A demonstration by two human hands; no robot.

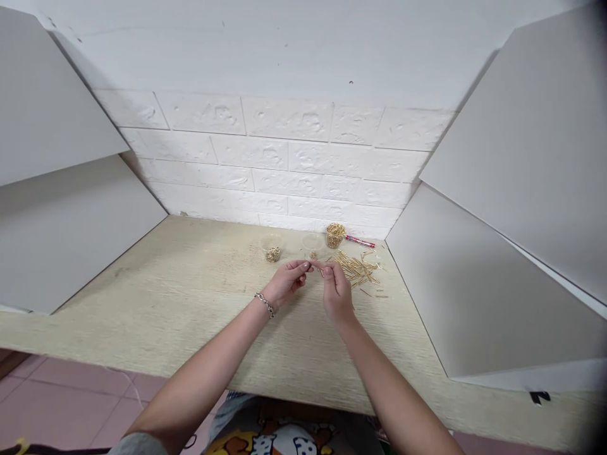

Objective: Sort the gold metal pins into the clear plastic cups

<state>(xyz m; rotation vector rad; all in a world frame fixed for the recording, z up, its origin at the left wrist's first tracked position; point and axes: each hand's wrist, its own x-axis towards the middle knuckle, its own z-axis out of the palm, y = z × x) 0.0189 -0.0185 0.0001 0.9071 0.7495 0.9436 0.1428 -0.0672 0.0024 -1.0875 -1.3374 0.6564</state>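
My left hand, with a chain bracelet at its wrist, is closed in a pinch over the table. My right hand is closed too, its fingertips almost meeting the left ones. Whatever they hold between them is too small to make out. Just right of my right hand lies a loose pile of thin gold-coloured rods. Beyond my hands stand a clear cup with small gold-coloured pieces at its bottom, and another clear cup with a few bits in or by it.
A cup full of gold-coloured pieces stands near the brick-patterned wall, beside a red pen-like stick. Pale panels close off both sides of the wooden table. Small specks are scattered left of the cups.
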